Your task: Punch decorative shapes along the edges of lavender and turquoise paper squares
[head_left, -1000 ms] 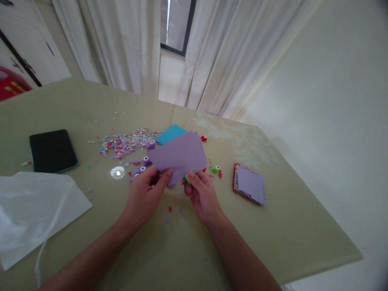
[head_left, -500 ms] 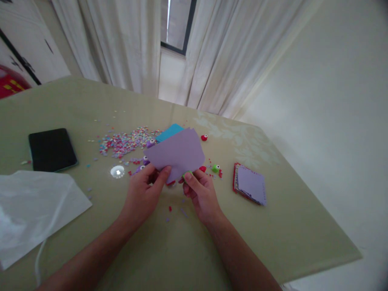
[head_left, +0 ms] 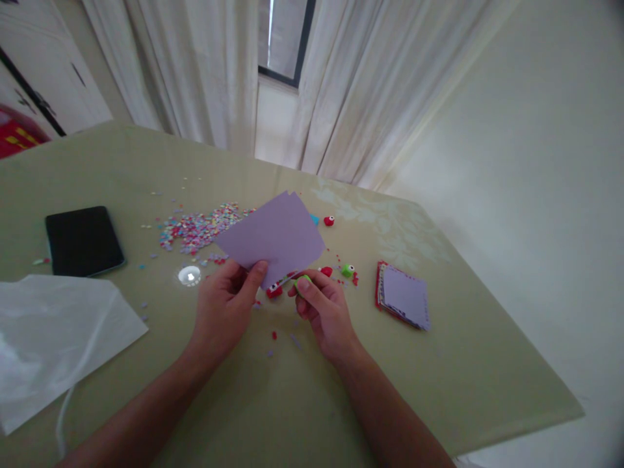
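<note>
The purple card [head_left: 273, 237] is tilting above the bench [head_left: 419, 383], and everything else here is being placed by it. The left hand [head_left: 227, 300] is pinching its near-left part, thumb on top, the other fingers mostly hiding underneath; a step in its far edge is showing, but I cannot tell whether 1 or more sheets are being held. At the card's near-right edge the right hand [head_left: 325, 315] is closing its fingers on a small green piece [head_left: 303, 279], mostly hiding behind the thumb; whether this is touching the card I cannot tell. Behind the card, only a sliver of a blue sheet [head_left: 314, 220] is peeking out, and the card is partly covering the confetti heap [head_left: 205, 229]. Far to its left, a white sheet-like bag [head_left: 58, 351] and a red object [head_left: 19, 135] are running out of view; the red object's yellow marks are staying too blurred to read. The dark tablet [head_left: 84, 241] is lying left of the card, the green eyed piece [head_left: 348, 270] just right, the card stack [head_left: 403, 298] farther right. Beyond that stack, the bench's right edge is slanting toward the wall [head_left: 560, 195]; plain bench surface is stretching on the card's near side, between the forearms.
</note>
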A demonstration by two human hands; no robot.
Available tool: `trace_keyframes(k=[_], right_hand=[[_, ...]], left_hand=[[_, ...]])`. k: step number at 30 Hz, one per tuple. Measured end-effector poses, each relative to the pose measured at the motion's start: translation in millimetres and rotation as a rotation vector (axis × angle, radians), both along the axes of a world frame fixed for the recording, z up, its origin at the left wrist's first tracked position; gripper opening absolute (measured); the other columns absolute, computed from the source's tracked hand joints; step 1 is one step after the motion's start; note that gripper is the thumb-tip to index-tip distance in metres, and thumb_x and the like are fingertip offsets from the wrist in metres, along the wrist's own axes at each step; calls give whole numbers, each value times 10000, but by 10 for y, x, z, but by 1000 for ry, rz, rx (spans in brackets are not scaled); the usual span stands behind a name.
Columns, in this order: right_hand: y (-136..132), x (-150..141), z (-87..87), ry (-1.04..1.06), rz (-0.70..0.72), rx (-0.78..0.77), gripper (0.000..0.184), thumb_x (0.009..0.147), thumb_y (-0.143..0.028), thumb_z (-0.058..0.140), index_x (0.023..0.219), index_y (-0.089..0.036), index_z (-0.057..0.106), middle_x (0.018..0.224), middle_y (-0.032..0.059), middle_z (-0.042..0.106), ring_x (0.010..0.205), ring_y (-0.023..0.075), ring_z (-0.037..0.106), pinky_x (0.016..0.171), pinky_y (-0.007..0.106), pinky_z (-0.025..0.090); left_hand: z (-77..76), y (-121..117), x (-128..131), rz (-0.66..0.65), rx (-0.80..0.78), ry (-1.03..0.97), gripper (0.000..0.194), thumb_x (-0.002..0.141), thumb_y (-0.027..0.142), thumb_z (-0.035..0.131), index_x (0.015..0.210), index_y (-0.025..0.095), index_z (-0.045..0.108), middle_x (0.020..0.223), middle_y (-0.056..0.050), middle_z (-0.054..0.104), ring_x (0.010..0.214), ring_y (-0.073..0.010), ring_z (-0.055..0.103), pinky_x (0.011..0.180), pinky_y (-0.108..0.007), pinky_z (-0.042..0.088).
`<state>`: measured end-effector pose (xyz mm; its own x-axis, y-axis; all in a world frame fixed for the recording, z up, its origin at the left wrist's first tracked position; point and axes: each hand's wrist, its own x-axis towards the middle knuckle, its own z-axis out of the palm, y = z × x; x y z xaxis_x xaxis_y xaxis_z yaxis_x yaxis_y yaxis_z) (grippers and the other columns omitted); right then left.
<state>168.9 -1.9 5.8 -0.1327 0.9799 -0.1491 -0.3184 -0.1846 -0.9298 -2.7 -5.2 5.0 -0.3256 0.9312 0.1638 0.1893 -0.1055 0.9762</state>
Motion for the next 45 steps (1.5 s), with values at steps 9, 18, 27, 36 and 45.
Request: trace_keyframes(k=[9, 18, 27, 36, 45], right_hand=[[238, 416, 68, -200, -281, 132, 437, 785, -529, 918, 1000, -246, 663, 810, 1, 734, 657, 150, 568, 599, 274, 412], [348, 951, 146, -1191, -12, 387, 187, 935, -250, 766, 1115, -219, 809, 1113, 79, 672, 798, 186, 653, 823, 361, 536], [287, 929, 132, -1511, 103, 298, 245, 981, -102, 693, 1214, -173, 664, 1241, 128, 725, 906, 218, 695, 876, 363, 498], [224, 700, 121, -1438, 302, 444, 215, 947, -214, 827, 1148, -192, 754, 1220, 116, 731, 1109, 279, 706, 973, 398, 503], [283, 716, 70, -1111, -52, 498, 176, 885, -187, 770, 1049, -206, 712, 1054, 77, 732, 923, 228, 681, 891, 392, 529]], left_hand=[[21, 14, -33, -20, -12, -85, 289, 876, 476, 750, 731, 243, 657, 575, 35, 562, 504, -142, 474, 451, -272, 362], [55, 23, -81, -7, -7, -94, 252, 893, 465, 757, 809, 245, 668, 582, 57, 568, 481, -125, 430, 439, -256, 317], [7, 45, -146, 65, 8, -12, 345, 917, 479, 743, 716, 243, 591, 541, 64, 545, 469, -120, 458, 432, -252, 325], [-29, 57, -181, 82, 6, 29, 339, 923, 499, 742, 744, 238, 620, 545, 64, 553, 469, -124, 472, 426, -249, 337], [-57, 18, -154, 43, 28, 5, 326, 927, 514, 750, 778, 250, 629, 585, 60, 563, 493, -137, 502, 442, -261, 372]])
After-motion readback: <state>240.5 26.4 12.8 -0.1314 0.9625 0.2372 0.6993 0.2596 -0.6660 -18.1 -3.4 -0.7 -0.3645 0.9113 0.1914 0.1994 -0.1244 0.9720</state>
